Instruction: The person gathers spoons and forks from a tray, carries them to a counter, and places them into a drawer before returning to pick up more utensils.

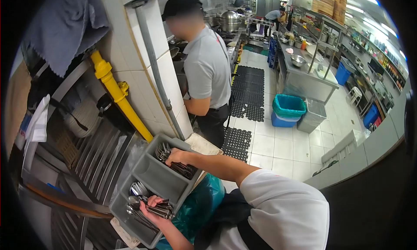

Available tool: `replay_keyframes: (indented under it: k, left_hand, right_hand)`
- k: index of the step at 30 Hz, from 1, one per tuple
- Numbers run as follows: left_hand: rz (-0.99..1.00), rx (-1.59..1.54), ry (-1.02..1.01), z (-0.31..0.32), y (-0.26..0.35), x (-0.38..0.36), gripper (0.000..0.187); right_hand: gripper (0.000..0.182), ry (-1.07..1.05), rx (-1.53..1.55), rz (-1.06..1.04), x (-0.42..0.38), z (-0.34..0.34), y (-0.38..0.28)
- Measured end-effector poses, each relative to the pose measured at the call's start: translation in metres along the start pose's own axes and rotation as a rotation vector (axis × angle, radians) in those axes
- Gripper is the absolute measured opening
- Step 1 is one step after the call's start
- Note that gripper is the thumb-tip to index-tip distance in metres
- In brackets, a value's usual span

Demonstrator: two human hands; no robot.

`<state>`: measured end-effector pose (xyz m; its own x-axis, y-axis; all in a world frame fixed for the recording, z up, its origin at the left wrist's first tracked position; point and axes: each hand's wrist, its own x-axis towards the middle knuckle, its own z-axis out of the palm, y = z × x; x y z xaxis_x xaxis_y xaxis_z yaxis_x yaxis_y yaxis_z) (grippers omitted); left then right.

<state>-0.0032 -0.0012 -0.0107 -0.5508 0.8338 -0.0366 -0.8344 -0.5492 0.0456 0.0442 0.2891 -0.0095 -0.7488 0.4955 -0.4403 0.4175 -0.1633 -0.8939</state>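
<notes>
A grey cutlery tray [150, 177] with several compartments sits in front of me. In its far compartment lies a pile of forks [163, 151], tines toward the left, handles toward the lower right. My right hand [176, 157] is down on this pile, fingers closed around some forks; its fingertips are partly hidden. My left hand [157, 211] is wrapped around a bunch of spoons [161, 209] over the near compartments, handles pointing right. Beside it, more spoons [138, 189] lie in the tray, and further cutlery rests below the hand.
A co-worker [206, 67] in a grey shirt stands beyond the tiled pillar [130, 67]. A yellow pipe [115, 91] runs down left of it, beside a metal rack [102, 167]. A green bag [204, 202] hangs below the tray. Black mats [247, 91] and a lined bin [288, 111] stand farther off.
</notes>
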Motion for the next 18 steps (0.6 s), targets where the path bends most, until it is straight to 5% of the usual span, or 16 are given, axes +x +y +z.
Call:
replay_keyframes:
  k: [14, 18]
  left_hand:
    - [0.006, -0.041, 0.013, 0.0, 0.001, 0.001, 0.033]
    - [0.051, 0.091, 0.038, 0.002, 0.001, 0.002, 0.036]
  right_hand:
    - [0.011, -0.273, 0.508, -0.194, -0.001, -0.013, -0.021]
    - [0.016, -0.289, 0.743, -0.278, -0.027, -0.021, -0.031]
